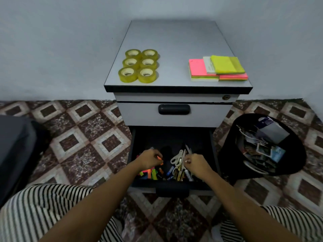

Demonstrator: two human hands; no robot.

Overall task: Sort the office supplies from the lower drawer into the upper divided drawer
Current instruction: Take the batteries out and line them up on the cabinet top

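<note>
Head view: we log the lower drawer (201,186) open, with scissors (176,158), pens and markers inside. Left hand (149,158) pinches a small orange item (160,158). Right hand (198,164) pinches a small white item (187,161). Upper drawer (174,119) closed. Tape rolls (139,65) and sticky notes (218,69) sit on the counter (171,41).

Striped cloth (40,212) is worn, with thin black and white lines. It is seen at 7 o'clock, and more of it at 5 o'clock, with a small bit at 6 o'clock. The left arm (97,198) and the right arm (244,203) are seen bare, up to the left hand (150,158) and the right hand (198,165).
</note>
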